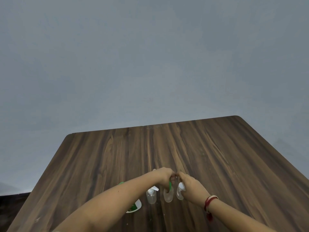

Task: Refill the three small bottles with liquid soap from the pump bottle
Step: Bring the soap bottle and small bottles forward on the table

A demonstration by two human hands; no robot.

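1. Nearest us, two bare arms: the left arm point(100, 203) comes in from the lower left. The right arm point(242, 215) comes from the lower right, with red bands point(210, 202) at the wrist.
2. Left hand point(163, 175): fingers curled downward, gripping a green piece point(170, 184) just above the middle bottle point(168, 196).
3. Right hand point(190, 185): fingers bent, tips meeting the left hand's. I cannot tell whether it holds anything.
4. Small bottles: three, all clear and upright in a row near the table's near edge. The middle one stands under the left hand.
5. The left bottle point(151, 197) has a white pump top. The right bottle point(179, 194), white-capped, is against the right hand.
6. One pump bottle point(135, 206), white with green print too blurred to read, sits left of the row, half hidden by the left arm.
7. One wooden table point(217, 156) and a grey wall point(150, 64) beyond.
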